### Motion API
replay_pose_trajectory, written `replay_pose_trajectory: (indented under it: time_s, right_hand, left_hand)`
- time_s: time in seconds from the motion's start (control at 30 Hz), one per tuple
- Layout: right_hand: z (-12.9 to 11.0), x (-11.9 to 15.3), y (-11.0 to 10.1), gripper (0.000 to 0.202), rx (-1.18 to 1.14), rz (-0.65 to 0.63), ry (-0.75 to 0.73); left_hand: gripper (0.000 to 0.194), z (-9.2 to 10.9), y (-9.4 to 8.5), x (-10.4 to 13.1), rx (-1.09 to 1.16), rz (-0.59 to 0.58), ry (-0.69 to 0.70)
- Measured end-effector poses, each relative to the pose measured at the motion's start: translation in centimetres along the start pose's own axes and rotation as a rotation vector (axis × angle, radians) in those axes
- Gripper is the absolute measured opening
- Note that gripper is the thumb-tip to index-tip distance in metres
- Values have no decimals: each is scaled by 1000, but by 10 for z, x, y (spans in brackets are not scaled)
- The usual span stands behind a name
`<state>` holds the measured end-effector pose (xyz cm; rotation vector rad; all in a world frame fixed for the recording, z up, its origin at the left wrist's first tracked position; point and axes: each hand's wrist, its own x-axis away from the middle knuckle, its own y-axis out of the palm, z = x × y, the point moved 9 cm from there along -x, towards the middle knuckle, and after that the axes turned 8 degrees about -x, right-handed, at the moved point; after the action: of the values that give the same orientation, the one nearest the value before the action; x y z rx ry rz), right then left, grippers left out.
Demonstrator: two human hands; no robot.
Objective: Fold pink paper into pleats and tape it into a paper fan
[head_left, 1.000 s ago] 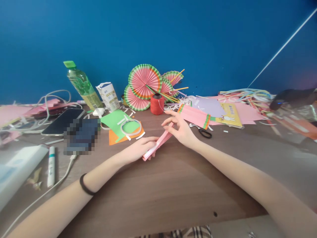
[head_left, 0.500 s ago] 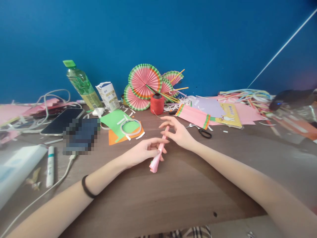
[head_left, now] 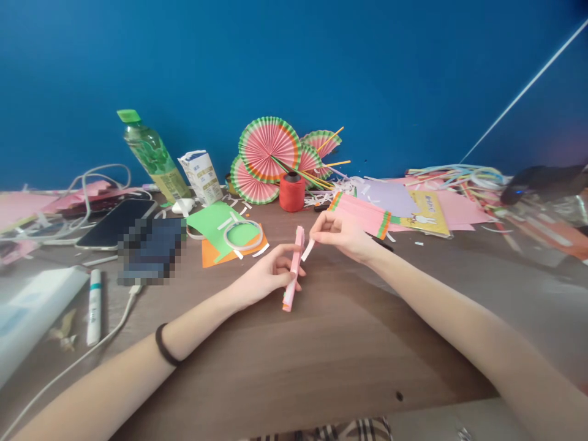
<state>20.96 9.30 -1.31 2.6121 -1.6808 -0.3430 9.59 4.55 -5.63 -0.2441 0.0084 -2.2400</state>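
Observation:
My left hand [head_left: 261, 269] is closed on a narrow bundle of pleated pink paper [head_left: 289, 296], which stands slanted above the table with a bit of orange at its lower end. Just to the right, my right hand [head_left: 343, 237] pinches a short white paper strip [head_left: 308, 250] between thumb and fingertips. The strip hangs close to the bundle; whether they touch I cannot tell. Behind my right hand lies a pleated pink paper [head_left: 361, 211] with orange and green edges. Partly hidden by that hand are scissors.
A red thread spool [head_left: 291, 195] stands before several pleated paper fans [head_left: 270, 150]. Green paper [head_left: 214, 222] with a white ring [head_left: 228, 244] lies left, near a carton [head_left: 202, 179] and a tilted bottle [head_left: 151, 153]. A marker [head_left: 94, 309], phones and cables fill the left side.
My right hand has moved off the pink paper bundle to the right and now holds a white strip. The bundle in my left hand is more upright and pressed flatter.

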Motion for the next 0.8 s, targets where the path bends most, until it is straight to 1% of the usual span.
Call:
replay_pose_trajectory:
  time_s: [0.1,0.23,0.53,0.8]
  right_hand:
    - [6,1,6,24,-14,-42,43]
    - [9,3,13,27,20,-69,46]
    - [16,3,11,27,65,-10,69]
    - [10,4,9,28,159,49,-1]
  left_hand:
    - [50,0,3,0,-3,-11,15]
    - [51,1,5,0,-3,-11,28]
    - [47,2,6,1,-33,-7,32]
    - [53,-1,6,0,-9,-24,79]
